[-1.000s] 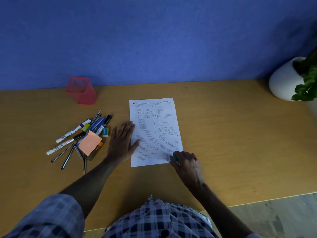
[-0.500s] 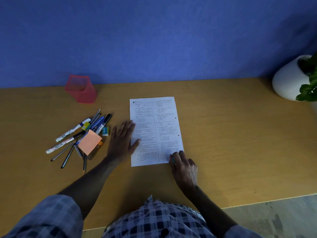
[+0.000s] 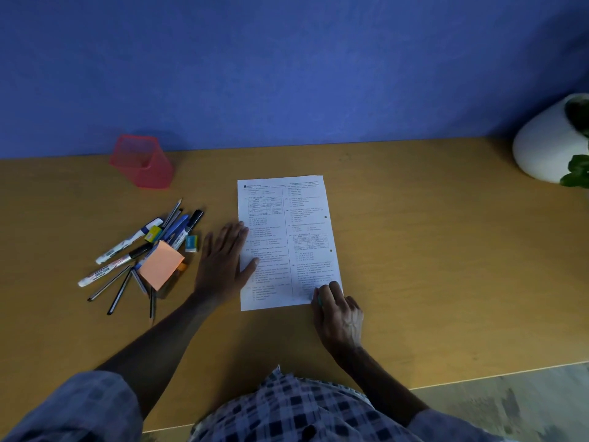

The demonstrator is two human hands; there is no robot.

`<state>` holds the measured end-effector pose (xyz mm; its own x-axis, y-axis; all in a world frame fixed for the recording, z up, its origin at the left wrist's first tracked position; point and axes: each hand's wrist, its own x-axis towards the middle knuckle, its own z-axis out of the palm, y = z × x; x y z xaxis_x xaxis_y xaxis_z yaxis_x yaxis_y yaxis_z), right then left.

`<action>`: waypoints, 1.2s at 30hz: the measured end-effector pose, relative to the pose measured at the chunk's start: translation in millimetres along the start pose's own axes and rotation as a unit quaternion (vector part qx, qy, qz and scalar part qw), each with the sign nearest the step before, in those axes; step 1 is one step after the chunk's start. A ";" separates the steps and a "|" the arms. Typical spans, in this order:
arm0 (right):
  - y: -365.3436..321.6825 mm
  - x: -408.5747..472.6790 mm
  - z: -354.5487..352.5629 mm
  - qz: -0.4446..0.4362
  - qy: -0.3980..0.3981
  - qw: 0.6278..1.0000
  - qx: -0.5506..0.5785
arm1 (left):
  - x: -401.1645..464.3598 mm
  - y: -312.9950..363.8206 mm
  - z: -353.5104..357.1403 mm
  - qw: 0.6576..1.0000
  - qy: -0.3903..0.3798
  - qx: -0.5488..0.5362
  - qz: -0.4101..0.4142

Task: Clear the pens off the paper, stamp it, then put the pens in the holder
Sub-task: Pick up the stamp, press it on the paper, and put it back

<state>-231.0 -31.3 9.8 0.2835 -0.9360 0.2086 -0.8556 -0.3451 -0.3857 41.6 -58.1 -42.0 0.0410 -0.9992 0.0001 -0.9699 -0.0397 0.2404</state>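
- While the left hand (image 3: pixel 223 263) lies flat with its fingers spread, its thumb and fingertips press on the left edge of the paper (image 3: pixel 287 240) and the palm rests on the desk (image 3: pixel 430 266)
- At the sheet's near right corner the right hand (image 3: pixel 338 311) is curled knuckles-up around a small green thing, most likely the stamp (image 3: pixel 319 301), pressed down on the page; only a sliver of it shows between the fingers
- No pens lie on the printed sheet, which sits flat near the middle of the desk
- Left of the sheet, the pens (image 3: pixel 137 250) lie in a loose fan-shaped heap on the wood, markers and thin dark pens crossing each other
- On top of that heap rests an orange pad of sticky notes (image 3: pixel 161 264), with a small blue eraser (image 3: pixel 191 243) just beside it
- Behind the heap, near the blue wall (image 3: pixel 287 74), the red mesh holder (image 3: pixel 141 161) stands upright, apart from the pens
- At the far right edge stands a white pot (image 3: pixel 545 145) with green leaves
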 end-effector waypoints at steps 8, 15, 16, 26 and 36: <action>0.3 -1.2 2.9 0.002 0.019 1.000 0.016 | 0.0 0.0 -1.5 1.000 0.001 -0.002 0.001; 1.1 -1.7 3.8 0.013 -0.004 1.000 0.019 | -2.1 2.0 -3.3 1.000 -0.002 -0.003 -0.001; 1.2 -2.1 3.9 0.015 -0.006 1.000 0.018 | -2.4 2.4 -3.6 1.000 -0.001 -0.002 -0.001; 1.7 -2.8 -1.7 0.009 -0.021 1.000 -0.011 | -1.6 3.6 -2.7 1.000 -0.005 -0.007 -0.004; 3.7 5.4 -35.1 0.090 0.032 0.983 0.155 | -1.9 4.9 -4.5 1.000 -0.008 -0.007 0.002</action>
<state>-247.8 -35.3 41.1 0.1037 -0.9811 0.1637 -0.7133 -0.1880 -0.6752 37.8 -56.4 -36.4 0.0327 -0.9993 -0.0152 -0.9668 -0.0355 0.2532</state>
